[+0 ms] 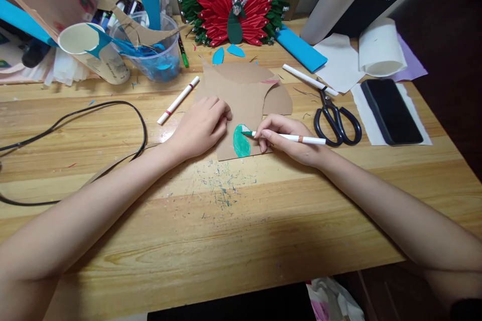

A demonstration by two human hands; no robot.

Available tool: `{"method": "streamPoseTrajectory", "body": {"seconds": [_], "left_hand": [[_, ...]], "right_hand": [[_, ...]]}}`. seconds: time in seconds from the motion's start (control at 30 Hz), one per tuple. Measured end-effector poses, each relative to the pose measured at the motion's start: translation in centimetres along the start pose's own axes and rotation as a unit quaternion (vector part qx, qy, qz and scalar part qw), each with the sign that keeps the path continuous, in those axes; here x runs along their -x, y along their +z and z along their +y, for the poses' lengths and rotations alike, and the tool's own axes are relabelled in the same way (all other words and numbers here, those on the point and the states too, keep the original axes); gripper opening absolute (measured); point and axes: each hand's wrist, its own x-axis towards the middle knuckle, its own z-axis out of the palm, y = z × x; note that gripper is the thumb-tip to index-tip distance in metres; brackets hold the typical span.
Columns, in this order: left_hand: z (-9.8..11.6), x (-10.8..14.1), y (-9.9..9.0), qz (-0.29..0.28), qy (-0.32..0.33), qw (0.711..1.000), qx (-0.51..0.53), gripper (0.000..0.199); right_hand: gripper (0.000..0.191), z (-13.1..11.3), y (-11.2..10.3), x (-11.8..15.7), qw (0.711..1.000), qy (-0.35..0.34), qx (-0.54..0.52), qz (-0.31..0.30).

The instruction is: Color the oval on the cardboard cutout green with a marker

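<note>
My right hand (288, 139) grips a white marker (307, 139) with a brown band. Its green tip rests on a small rounded shape (241, 143), mostly green with a pale patch at its upper right. That shape lies near the front edge of a piece of brown cardboard (241, 90). To the left, my left hand (205, 125) is curled loosely on the cardboard's left side, with nothing visible in its fingers. A second white marker (178, 100) with red bands lies beyond that hand.
Black-handled scissors (337, 120) and a phone (393, 110) lie at right. A black cable (145, 128) loops at left. Behind stand a paper cup (94, 55), a clear plastic tub (160, 62) of scraps, and a red and green peacock craft (235, 0). A blue roll (301, 49) lies back right.
</note>
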Motion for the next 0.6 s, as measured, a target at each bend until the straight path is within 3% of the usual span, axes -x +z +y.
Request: {"method": "streamPoseTrajectory", "body": {"seconds": [0.6], "left_hand": [[-0.02,-0.05,0.07,0.001,-0.003,1.0,-0.002,0.013]], "right_hand": [[0.017,-0.26,0.11,0.07,1.0,-0.004,0.009,0.01]]}}
